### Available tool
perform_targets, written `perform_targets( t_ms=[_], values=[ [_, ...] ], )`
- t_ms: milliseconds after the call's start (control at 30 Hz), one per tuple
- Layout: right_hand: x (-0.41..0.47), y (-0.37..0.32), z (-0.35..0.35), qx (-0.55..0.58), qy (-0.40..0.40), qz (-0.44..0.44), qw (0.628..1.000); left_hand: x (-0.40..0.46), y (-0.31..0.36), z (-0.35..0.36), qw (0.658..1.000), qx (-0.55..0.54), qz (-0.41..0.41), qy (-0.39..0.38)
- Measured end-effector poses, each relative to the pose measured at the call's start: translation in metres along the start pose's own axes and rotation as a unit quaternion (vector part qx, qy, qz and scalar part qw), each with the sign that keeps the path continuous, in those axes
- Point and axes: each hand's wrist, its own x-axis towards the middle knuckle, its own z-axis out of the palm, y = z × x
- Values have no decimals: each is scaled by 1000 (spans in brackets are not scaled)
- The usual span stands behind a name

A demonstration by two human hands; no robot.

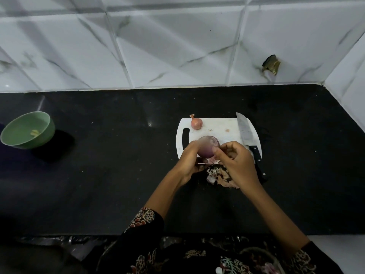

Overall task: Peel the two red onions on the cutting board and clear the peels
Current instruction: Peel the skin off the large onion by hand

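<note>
While the left hand [190, 155] cups the glossy purple peeled onion [207, 146] above the white plastic cutting board [215, 127], right hand [236, 162] pinches at its skin, likely so scraps join the papery peel pile [217, 175] below; small unpeeled pink-skinned onion [196, 123] waits at the board's far edge.

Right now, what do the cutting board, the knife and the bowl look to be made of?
Cutting board: likely plastic, matte white, thin, with a moulded handle slot. Knife: metal blade, probably steel, mottled grey sheen; its black handle shows pale rivets, plastic or wood unclear. Green bowl: smooth, satin finish with soft reflections, plastic, melamine or glazed ceramic; cannot tell which.
</note>
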Motion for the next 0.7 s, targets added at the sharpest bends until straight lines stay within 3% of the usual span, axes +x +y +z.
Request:
perform_targets(
  t_ms=[400, 700],
  values=[
    [4, -7, 1, -39, -54, -2, 998, 0, -1, 9, 997, -11, 47, 63],
    [3, -10, 2, -96, -103, -44, 989, 1, 5, 1, 999, 17, 12, 44]
  ],
)
